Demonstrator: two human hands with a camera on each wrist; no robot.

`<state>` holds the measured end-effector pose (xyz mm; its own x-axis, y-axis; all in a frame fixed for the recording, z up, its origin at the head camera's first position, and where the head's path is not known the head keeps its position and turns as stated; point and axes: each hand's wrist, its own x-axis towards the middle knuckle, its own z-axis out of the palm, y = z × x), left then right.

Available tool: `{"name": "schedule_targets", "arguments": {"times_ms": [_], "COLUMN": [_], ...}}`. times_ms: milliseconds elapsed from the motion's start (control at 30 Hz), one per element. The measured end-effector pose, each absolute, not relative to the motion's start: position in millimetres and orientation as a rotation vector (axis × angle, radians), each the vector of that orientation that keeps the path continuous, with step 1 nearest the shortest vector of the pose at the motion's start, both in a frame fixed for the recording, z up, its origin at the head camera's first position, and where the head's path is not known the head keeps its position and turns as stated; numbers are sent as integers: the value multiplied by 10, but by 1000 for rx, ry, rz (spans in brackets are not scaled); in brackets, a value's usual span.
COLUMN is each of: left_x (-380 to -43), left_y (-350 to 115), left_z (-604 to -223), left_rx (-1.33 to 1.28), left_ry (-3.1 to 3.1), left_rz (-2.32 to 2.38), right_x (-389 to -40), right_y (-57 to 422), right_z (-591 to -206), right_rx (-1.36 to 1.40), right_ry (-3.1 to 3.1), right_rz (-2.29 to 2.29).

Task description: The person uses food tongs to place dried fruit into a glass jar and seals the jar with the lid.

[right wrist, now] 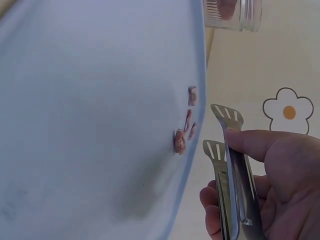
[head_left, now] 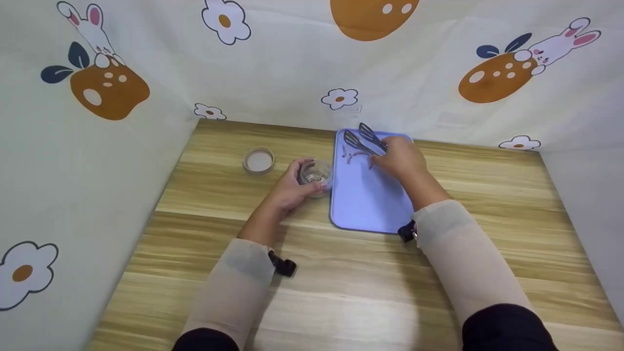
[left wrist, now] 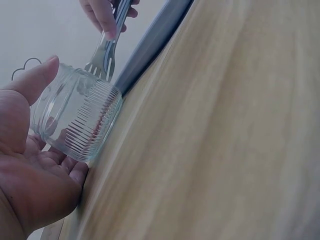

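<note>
The left hand [head_left: 288, 189] is holding a clear glass jar [head_left: 317, 167], its thumb lying along the near side and its fingers curling round the far side. The right hand [head_left: 405, 159] is gripping a pair of metal tongs [right wrist: 240, 177], thumb on one arm and fingers around the other, and the slotted tips are standing apart above the far end of a blue tray [head_left: 371, 207]. The jar is sitting on the table just beside the tray's left edge, its mouth facing up. Small reddish-brown strips [right wrist: 180, 142] are lying on the tray near its far left corner. A round lid [head_left: 259, 161] is resting to the left of the jar, well apart from the tray. Everything is lying on a wooden table [head_left: 336, 287], and a patterned cloth [head_left: 278, 73] is hanging behind.
</note>
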<state>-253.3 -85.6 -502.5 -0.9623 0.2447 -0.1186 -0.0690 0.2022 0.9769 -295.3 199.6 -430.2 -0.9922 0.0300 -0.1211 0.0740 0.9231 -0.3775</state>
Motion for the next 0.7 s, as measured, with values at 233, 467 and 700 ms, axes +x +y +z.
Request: {"name": "schedule_targets", "arguments": {"times_ms": [233, 467, 700], "left_x": [-2528, -2535, -2531], "left_y": [-863, -869, -855], "left_z": [-5017, -5031, -5032], "left_rx": [186, 175, 157], "left_ry": [2239, 2241, 2212], "left_rz": [1829, 1834, 1866], "right_x": [-3056, -3113, -3116], "right_y": [1946, 1927, 1943], "right_z": [-4335, -4409, -4473], "right_rx": [110, 110, 68], "right_ry": [2955, 2937, 3032], "right_rz": [-540, -517, -458]}}
